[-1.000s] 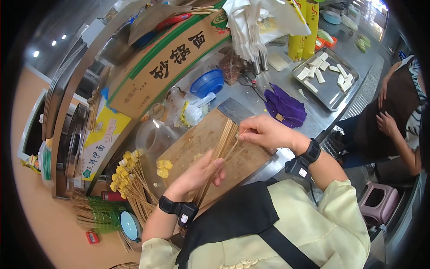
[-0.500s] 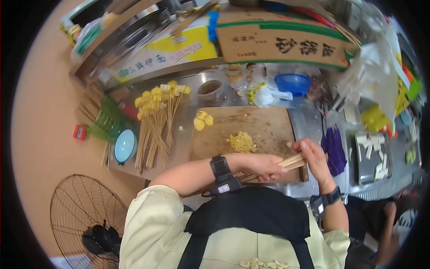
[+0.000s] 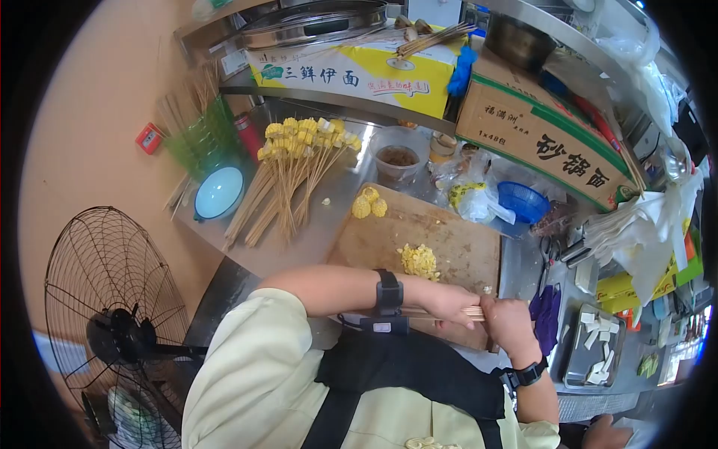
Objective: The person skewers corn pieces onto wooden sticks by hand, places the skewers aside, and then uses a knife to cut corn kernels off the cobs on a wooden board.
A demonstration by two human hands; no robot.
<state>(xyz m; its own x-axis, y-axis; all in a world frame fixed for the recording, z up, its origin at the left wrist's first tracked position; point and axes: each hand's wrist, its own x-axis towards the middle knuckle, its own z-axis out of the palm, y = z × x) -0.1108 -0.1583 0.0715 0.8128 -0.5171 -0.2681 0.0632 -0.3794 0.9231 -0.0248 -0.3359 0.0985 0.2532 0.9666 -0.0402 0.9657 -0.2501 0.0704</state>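
Pale wooden skewers [image 3: 473,313], thin, straight, bundled over the scuffed board [image 3: 467,239]'s near edge | my left hand [image 3: 449,304] closed round them | my right hand [image 3: 509,323] curled shut on their end | knobbly yellow corn pieces [image 3: 362,207] on the board

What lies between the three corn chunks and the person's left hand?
A loose heap of yellow bits on the cutting board, seen in the head view.

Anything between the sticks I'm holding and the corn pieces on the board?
Yes, a heap of yellow bits on the board. Your left hand, partly over the sticks, is also between them and the corn pieces.
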